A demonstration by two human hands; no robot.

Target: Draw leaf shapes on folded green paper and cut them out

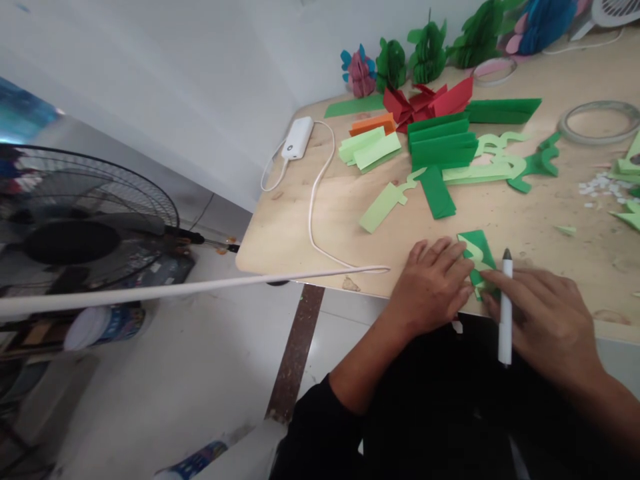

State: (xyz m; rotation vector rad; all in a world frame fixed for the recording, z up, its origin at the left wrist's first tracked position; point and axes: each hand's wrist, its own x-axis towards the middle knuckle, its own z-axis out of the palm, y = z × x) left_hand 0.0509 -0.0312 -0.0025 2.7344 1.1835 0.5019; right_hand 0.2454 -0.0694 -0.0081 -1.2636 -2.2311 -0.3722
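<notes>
My left hand (431, 283) lies at the table's front edge, its fingers stretched out and pressing on the left side of a folded dark green paper (477, 241). On top of that paper rests a light green cut-out (474, 255) with a curvy outline, partly hidden by my fingers. My right hand (555, 320) has a white pen (506, 313) tucked in it, the dark tip pointing away from me. Its index finger touches the cut-out from the right. A light green paper template (383, 210) and a dark green folded strip (436, 193) lie just beyond.
Folded green stacks (443, 143), red paper (430, 103) and tape rolls (600, 122) lie farther back. Paper honeycomb figures (430, 53) line the wall. A white power bank (298, 138) trails a cable (200, 288) across the table's left edge. A fan (75, 233) stands left.
</notes>
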